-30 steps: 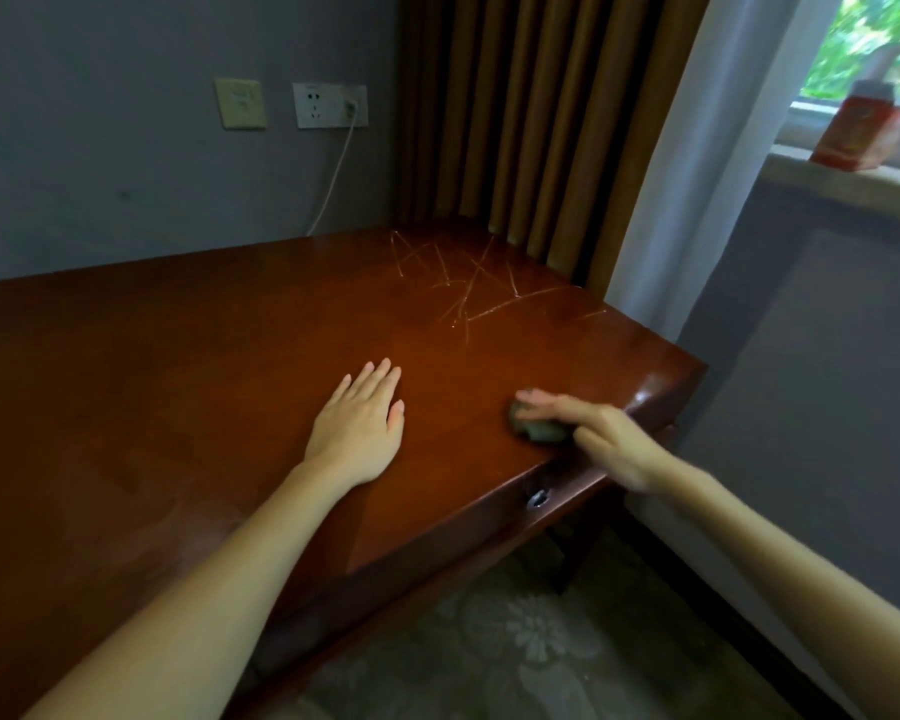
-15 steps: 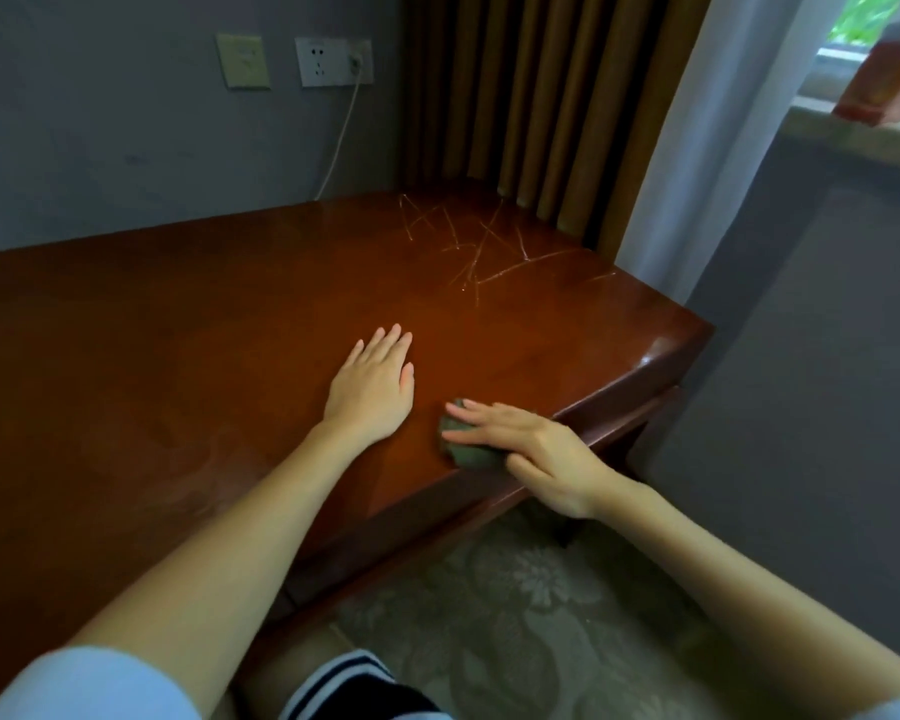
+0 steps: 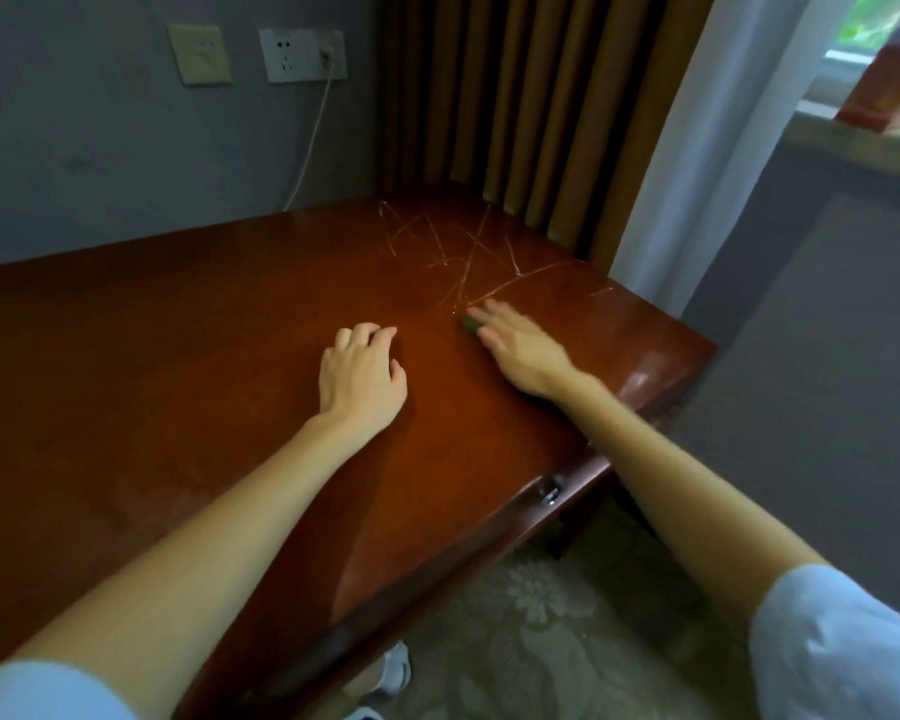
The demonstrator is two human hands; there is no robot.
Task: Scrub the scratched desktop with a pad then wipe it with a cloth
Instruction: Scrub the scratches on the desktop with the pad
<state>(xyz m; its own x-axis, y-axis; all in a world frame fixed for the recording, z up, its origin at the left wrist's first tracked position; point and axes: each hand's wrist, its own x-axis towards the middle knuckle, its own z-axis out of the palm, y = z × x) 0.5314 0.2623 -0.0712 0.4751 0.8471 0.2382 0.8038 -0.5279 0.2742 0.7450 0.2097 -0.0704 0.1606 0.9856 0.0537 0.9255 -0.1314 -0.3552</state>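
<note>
Pad (image 3: pixel 470 325) now at scratches (image 3: pixel 470 262) under flat right hand (image 3: pixel 524 351); left hand (image 3: pixel 359 379) loosely curled.

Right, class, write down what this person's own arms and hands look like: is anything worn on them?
Both forearms are bare. The left hand and right hand wear no gloves, and no ring, watch or bracelet shows. The left sleeve and right sleeve are short, plain and pale blue.
</note>
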